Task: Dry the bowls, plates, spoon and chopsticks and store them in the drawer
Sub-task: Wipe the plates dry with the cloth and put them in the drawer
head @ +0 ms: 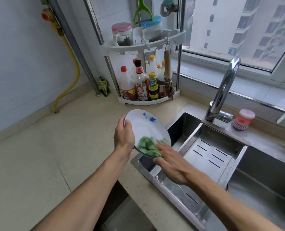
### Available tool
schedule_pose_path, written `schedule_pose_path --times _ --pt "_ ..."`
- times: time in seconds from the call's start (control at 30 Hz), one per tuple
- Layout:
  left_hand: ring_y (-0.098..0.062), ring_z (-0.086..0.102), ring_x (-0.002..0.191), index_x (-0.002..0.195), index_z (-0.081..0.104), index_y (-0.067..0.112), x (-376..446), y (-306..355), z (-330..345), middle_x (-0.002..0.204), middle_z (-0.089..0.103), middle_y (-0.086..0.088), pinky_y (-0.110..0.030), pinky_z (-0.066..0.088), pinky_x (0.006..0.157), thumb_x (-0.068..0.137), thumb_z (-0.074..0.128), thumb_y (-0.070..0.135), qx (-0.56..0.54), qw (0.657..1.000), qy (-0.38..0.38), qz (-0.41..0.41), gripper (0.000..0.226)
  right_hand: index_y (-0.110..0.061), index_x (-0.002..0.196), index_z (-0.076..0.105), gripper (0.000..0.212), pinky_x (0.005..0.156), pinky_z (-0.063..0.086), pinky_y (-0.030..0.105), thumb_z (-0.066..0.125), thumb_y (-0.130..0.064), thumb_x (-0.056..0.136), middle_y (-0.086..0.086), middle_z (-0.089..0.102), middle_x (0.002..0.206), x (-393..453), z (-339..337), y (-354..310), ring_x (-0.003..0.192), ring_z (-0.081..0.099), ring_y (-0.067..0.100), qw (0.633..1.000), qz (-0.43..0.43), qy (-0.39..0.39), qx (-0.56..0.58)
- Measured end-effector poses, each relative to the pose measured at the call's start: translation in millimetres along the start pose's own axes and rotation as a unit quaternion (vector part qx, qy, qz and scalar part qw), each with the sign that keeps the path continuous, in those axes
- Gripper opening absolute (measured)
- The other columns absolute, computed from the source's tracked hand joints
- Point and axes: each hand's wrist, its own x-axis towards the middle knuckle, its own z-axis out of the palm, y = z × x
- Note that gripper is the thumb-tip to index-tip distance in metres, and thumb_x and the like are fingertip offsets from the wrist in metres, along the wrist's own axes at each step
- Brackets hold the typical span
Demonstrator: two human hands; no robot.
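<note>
I note bright, even daylight entering through the window [238,27] at upper right. Shadows are soft. Glare marks the faucet [228,77] and sink [263,172] steel. The cloth [146,145] shows motion blur. Straight lines bow toward the edges from wide-angle distortion.

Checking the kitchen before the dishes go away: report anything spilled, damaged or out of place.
Nothing stands out. The left hand grips the white plate tilted over the sink edge while the right hand presses a green cloth on it. The bottles stand upright in the corner rack.
</note>
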Motion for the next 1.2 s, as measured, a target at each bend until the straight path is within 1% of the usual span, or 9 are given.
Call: schedule_pose_path --times 0.1,0.27,0.43,0.6,0.73,0.87,1.07,1.13,1.2 --pt "-0.028 0.062 0.115 0.136 0.054 0.026 1 4 0 0.128 0.062 -0.005 -0.051 0.054 0.096 0.107 0.034 0.029 -0.008 0.999 -0.034 -0.009 0.035 -0.026 0.156 0.028 0.052 0.115 -0.007 0.014 0.031 -0.037 0.105 -0.010 0.014 0.163 1 4 -4 0.150 0.009 0.006 1.000 -0.026 0.013 0.009" --pt "-0.026 0.063 0.106 0.122 0.054 0.035 8 8 -7 0.118 0.063 -0.002 -0.038 0.058 0.075 0.109 0.033 0.027 0.000 0.998 -0.062 0.004 0.026 -0.034 0.149 0.043 0.093 0.124 -0.011 0.042 -0.008 -0.077 0.084 -0.010 -0.002 0.164 6 -12 56 0.154 -0.009 0.016 0.990 0.019 0.016 -0.141" --pt "-0.026 0.060 0.116 0.138 0.053 0.026 8 7 5 0.129 0.061 -0.004 -0.047 0.053 0.099 0.107 0.033 0.027 0.014 1.000 0.001 0.019 0.037 -0.019 0.116 0.064 0.058 0.105 0.035 0.040 0.022 -0.055 0.096 0.004 0.054 0.125 5 4 16 0.112 0.044 0.018 0.998 -0.036 0.027 -0.033" --pt "-0.028 0.063 0.108 0.134 0.054 0.032 14 9 -2 0.124 0.062 -0.004 -0.046 0.059 0.083 0.108 0.033 0.028 0.022 0.998 -0.058 -0.006 0.033 -0.031 0.147 0.045 0.060 0.124 -0.002 0.043 0.056 -0.048 0.091 -0.002 0.013 0.167 12 -10 58 0.154 0.006 0.025 0.976 0.016 0.006 -0.217" --pt "-0.030 0.065 0.104 0.128 0.056 0.027 13 1 2 0.119 0.065 -0.007 -0.043 0.059 0.077 0.107 0.032 0.029 -0.010 0.999 -0.033 -0.039 0.031 -0.027 0.143 0.051 0.057 0.125 0.010 0.044 0.060 -0.048 0.091 -0.002 0.024 0.164 15 4 44 0.150 0.018 0.027 0.987 -0.031 0.034 -0.156" --pt "-0.028 0.066 0.094 0.114 0.057 0.032 17 2 -6 0.109 0.067 -0.004 -0.036 0.056 0.065 0.108 0.033 0.029 -0.015 0.994 -0.084 -0.074 0.025 -0.025 0.118 0.071 0.034 0.114 0.035 0.047 0.073 -0.034 0.085 0.002 0.055 0.145 11 7 69 0.129 0.055 0.032 0.972 -0.072 0.110 -0.193" --pt "-0.028 0.063 0.096 0.114 0.059 0.019 27 7 -18 0.115 0.065 -0.011 -0.037 0.053 0.075 0.099 0.046 0.042 0.078 0.983 -0.115 -0.118 0.030 -0.015 0.104 0.071 0.014 0.069 0.060 0.042 0.070 -0.020 0.091 0.004 0.066 0.127 11 -3 76 0.108 0.057 0.030 0.943 -0.088 0.171 -0.273" --pt "-0.030 0.049 0.129 0.131 0.059 0.020 33 2 -29 0.139 0.054 -0.010 -0.046 0.041 0.104 0.090 0.046 0.064 0.323 0.933 -0.136 0.082 0.062 -0.015 0.106 0.068 0.014 0.064 0.060 0.041 0.067 -0.020 0.093 0.003 0.066 0.123 13 -9 75 0.106 0.054 0.029 0.945 -0.089 0.168 -0.267" --pt "-0.024 0.027 0.148 0.134 0.061 0.021 29 1 -38 0.150 0.046 -0.003 -0.051 0.017 0.121 0.076 0.043 0.085 0.495 0.783 -0.246 0.286 0.088 -0.016 0.109 0.067 0.018 0.072 0.058 0.042 0.062 -0.028 0.096 0.001 0.065 0.117 17 -18 76 0.104 0.052 0.026 0.949 -0.095 0.158 -0.255"
